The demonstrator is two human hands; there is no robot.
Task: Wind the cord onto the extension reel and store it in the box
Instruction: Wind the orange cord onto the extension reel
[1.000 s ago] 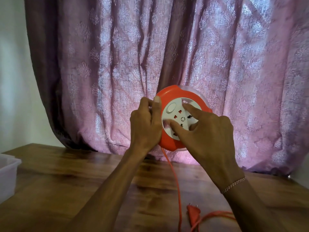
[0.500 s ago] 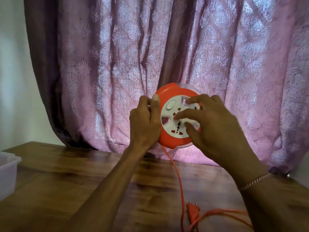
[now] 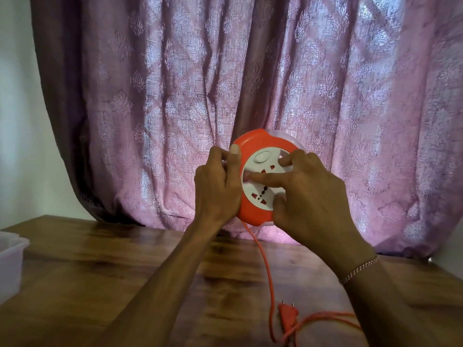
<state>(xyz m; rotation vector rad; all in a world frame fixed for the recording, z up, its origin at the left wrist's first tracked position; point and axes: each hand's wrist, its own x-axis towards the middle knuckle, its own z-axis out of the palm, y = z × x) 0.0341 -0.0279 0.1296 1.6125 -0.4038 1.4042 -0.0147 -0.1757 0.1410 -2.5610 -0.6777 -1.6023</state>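
I hold a round orange extension reel (image 3: pixel 255 144) upright above the wooden table (image 3: pixel 87 259), its white socket face (image 3: pixel 255 194) turned toward me. My left hand (image 3: pixel 216 189) grips the reel's left rim, thumb up along the edge. My right hand (image 3: pixel 310 196) lies on the socket face with its fingers pressed into the face's recesses. An orange cord (image 3: pixel 265 261) hangs from the reel's bottom down to the table and loops near the front edge. Its orange plug (image 3: pixel 287 313) lies flat there, pins pointing away from me.
A translucent plastic box (image 3: pixel 11 261) stands at the table's left edge, only partly in view. A pink patterned curtain (image 3: pixel 225 83) hangs right behind the reel. A white wall shows at the far left.
My right hand has rotated on the socket face, its fingers sweeping from the lower part up and across. The cord on the table has shifted slightly. The left hand keeps its grip.
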